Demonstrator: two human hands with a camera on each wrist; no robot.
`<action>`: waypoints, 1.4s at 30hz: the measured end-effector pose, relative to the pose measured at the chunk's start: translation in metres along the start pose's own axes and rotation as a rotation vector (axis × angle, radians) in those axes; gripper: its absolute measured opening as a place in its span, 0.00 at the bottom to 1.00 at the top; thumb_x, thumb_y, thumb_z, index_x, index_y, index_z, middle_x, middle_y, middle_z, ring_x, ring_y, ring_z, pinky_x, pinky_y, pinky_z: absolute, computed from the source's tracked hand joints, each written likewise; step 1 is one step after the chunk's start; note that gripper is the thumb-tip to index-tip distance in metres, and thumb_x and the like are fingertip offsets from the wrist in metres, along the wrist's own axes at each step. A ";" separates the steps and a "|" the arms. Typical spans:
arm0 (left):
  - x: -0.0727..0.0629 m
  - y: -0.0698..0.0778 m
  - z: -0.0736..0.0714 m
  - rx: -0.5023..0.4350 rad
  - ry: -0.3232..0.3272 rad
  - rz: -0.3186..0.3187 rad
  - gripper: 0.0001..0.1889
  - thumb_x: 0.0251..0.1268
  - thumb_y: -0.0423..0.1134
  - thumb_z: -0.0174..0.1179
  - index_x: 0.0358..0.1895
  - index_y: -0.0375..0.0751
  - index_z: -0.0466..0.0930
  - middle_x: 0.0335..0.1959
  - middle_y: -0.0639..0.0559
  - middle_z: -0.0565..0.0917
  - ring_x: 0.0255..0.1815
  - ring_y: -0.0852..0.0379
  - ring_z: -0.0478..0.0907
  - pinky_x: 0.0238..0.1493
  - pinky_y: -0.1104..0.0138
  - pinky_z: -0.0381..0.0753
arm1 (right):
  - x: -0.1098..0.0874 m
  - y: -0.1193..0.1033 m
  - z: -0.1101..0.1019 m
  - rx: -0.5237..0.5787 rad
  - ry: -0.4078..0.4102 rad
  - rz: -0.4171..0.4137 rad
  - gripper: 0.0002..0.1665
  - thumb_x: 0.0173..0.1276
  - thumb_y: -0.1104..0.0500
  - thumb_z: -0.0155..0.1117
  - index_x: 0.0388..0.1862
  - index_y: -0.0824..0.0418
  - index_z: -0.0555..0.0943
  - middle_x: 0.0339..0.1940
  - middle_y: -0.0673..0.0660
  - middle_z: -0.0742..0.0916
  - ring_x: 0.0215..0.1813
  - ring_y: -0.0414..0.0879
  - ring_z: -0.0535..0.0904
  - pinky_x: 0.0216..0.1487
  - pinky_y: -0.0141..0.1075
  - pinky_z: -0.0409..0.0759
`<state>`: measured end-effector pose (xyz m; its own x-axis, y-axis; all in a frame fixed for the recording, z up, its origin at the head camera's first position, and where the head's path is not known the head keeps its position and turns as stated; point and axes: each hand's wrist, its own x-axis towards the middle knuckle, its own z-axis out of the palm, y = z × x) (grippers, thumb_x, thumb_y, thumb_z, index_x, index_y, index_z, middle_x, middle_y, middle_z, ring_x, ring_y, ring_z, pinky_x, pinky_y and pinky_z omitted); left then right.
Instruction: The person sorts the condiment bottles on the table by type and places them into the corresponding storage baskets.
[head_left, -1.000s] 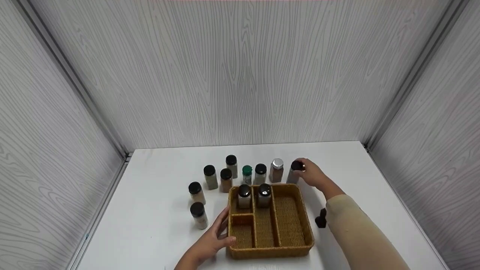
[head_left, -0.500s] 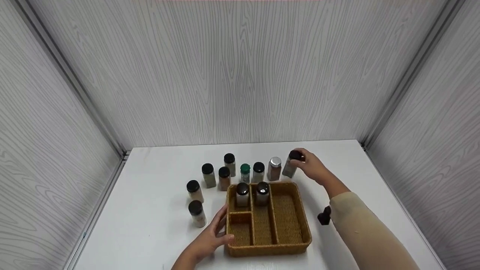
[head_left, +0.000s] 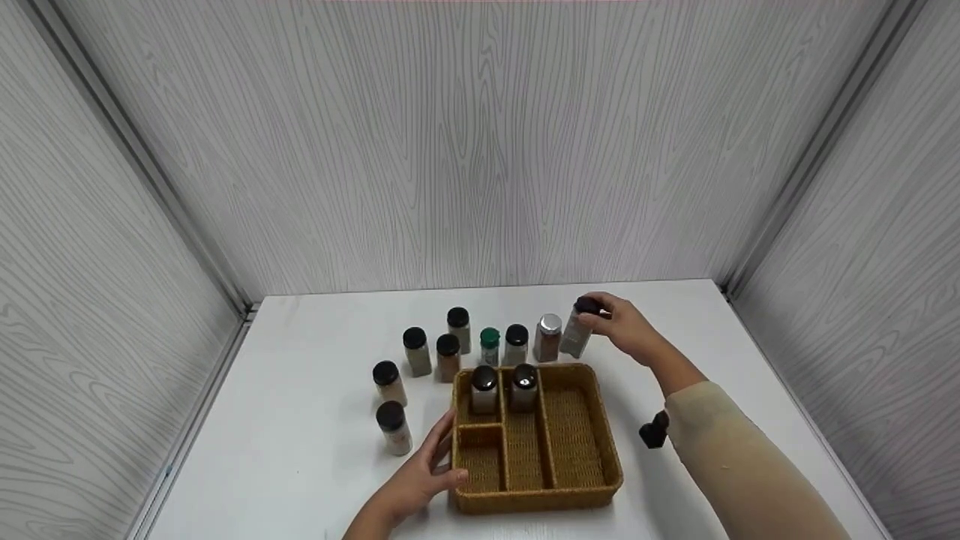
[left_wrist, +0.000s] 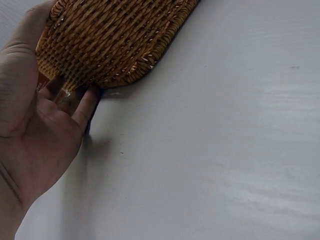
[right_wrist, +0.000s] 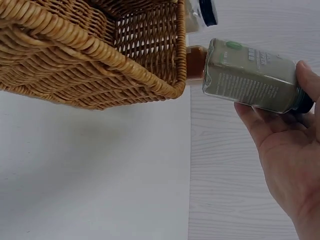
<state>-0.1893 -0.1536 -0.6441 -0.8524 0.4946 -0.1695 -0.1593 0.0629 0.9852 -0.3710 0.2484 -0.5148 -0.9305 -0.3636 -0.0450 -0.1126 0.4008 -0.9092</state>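
Observation:
My right hand (head_left: 626, 330) holds a square spice jar (head_left: 575, 339) near its black cap, at the back right of the table. In the right wrist view, greenish-grey powder fills this tilted, labelled jar (right_wrist: 250, 77). My left hand (head_left: 416, 480) grips the left side of a brown woven basket (head_left: 540, 501), thumb over the rim. Its fingers (left_wrist: 85, 107) lie against the wicker below in the left wrist view. Two dark-capped jars, one left (head_left: 484, 390) and one middle (head_left: 524, 388), stand in the basket's back compartments.
Behind the basket stand a silver-capped jar (head_left: 548, 337), a green-capped jar (head_left: 490, 346) and several black-capped ones. Two more black-capped jars, the nearer (head_left: 394, 427) and farther (head_left: 389, 384), are left of the basket. A small black object (head_left: 654, 433) lies beside the right sleeve.
My right hand has lifted the spice jar slightly and moved it back and a little left, tilting it. The left hand stays on the basket.

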 end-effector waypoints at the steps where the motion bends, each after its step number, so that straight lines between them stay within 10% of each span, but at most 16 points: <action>1: 0.000 0.001 0.000 -0.005 0.002 -0.008 0.53 0.81 0.42 0.65 0.91 0.60 0.33 0.93 0.39 0.37 0.92 0.29 0.38 0.89 0.38 0.56 | -0.001 -0.002 0.000 0.004 0.000 -0.006 0.38 0.86 0.52 0.62 0.84 0.69 0.64 0.79 0.74 0.74 0.83 0.69 0.70 0.80 0.58 0.77; 12: -0.001 0.000 0.002 -0.020 -0.014 0.013 0.52 0.82 0.41 0.64 0.92 0.59 0.32 0.93 0.38 0.36 0.92 0.29 0.36 0.88 0.38 0.59 | -0.004 -0.011 0.001 0.121 -0.004 0.010 0.37 0.85 0.51 0.62 0.82 0.69 0.67 0.77 0.70 0.77 0.76 0.57 0.78 0.78 0.56 0.80; 42: 0.000 0.000 0.000 -0.004 0.002 -0.022 0.50 0.83 0.42 0.63 0.92 0.60 0.34 0.93 0.40 0.39 0.93 0.31 0.39 0.88 0.44 0.63 | -0.028 -0.036 0.029 -0.081 -0.097 -0.146 0.27 0.73 0.55 0.77 0.69 0.56 0.82 0.62 0.61 0.88 0.61 0.47 0.84 0.57 0.32 0.86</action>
<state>-0.1895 -0.1539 -0.6444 -0.8496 0.4915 -0.1912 -0.1800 0.0706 0.9811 -0.3306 0.2200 -0.4932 -0.8647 -0.5007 0.0412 -0.2748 0.4028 -0.8731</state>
